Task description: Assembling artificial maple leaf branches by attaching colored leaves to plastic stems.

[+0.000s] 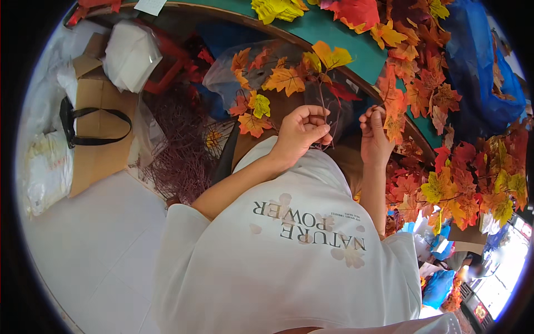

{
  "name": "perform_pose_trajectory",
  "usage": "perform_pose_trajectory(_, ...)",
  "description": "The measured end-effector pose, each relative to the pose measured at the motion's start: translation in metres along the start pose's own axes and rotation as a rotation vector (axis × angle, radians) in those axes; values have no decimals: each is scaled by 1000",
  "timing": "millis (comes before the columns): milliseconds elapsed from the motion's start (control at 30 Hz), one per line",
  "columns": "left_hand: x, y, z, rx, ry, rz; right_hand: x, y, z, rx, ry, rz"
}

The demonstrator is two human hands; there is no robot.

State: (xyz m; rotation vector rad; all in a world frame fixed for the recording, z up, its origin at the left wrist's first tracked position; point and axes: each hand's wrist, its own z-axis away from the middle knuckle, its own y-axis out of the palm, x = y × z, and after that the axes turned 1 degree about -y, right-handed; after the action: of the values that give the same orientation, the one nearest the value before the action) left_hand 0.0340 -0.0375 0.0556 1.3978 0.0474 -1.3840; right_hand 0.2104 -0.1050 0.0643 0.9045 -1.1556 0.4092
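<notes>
My left hand [303,131] is closed in a pinch round the thin dark stem of an artificial maple branch [285,81]. Orange, yellow and red leaves spread from that branch above and to the left of the hand. To its right, my right hand [375,136] is raised with its fingertips pressed together. Whatever they pinch is too small or hidden to make out. Right beside those fingertips hang orange artificial leaves [394,103] over the table edge.
A green table [347,42] curves across the top, with a yellow leaf bunch [278,9] and heaped autumn foliage [464,181] at its right. Blue plastic [484,67] lies beyond. At left are bare dark-red stems [186,142], a cardboard box [105,128] and a black strap [103,111].
</notes>
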Motion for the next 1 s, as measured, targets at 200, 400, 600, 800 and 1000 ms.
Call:
perform_pose_trajectory(200,7,0,-2,14,-20,23,-10,-2,10,-16,31,28)
perform_pose_trajectory(400,9,2,-1,39,-56,31,-14,-1,9,-15,43,23)
perform_pose_trajectory(600,12,3,-2,36,-76,4,-17,0,10,13,81,5)
perform_pose_trajectory(800,11,4,-2,40,-82,-17,-14,0,6,2,27,28)
perform_pose_trajectory(1000,13,4,-4,42,-83,-9,-15,0,4,11,39,26)
